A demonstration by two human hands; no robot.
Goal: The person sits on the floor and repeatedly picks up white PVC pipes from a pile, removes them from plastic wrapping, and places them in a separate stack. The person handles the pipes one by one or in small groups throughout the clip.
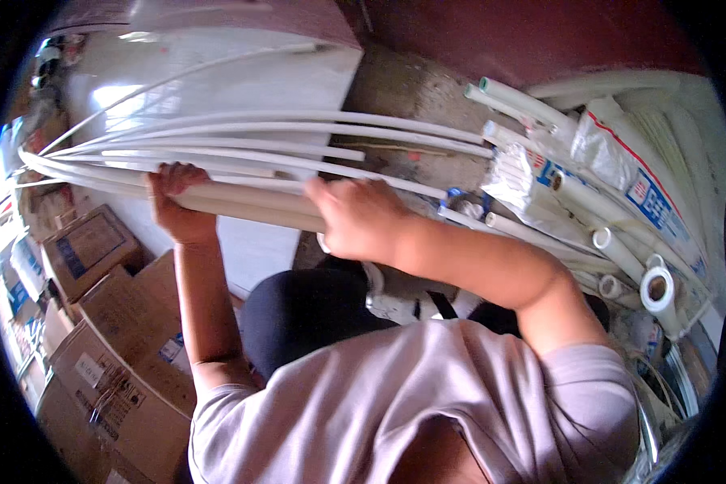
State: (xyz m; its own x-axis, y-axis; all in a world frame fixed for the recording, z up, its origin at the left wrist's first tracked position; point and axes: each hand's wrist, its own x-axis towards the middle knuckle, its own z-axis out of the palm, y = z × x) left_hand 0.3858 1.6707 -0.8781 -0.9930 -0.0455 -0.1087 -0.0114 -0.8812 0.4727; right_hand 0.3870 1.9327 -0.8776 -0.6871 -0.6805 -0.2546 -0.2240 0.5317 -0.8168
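Two thick off-white plastic pipes [251, 204], side by side, run from the far left to my right hand. My left hand [181, 199] is wrapped around them from the far side. My right hand [360, 215], slightly blurred, grips them near their right end, where a round pipe opening shows under the hand. Just beyond my hands lie several thin white plastic pipes [278, 126], which fan out from the far left over a white panel. Their right ends lie at different lengths.
At right, plastic pipes [611, 242] lie stacked, some in printed plastic wrapping [605, 139]. Cardboard boxes [121, 375] stand at lower left. A white panel [260, 72] with a straight right edge lies beyond the hands, and a dark red surface [520, 36] borders the top.
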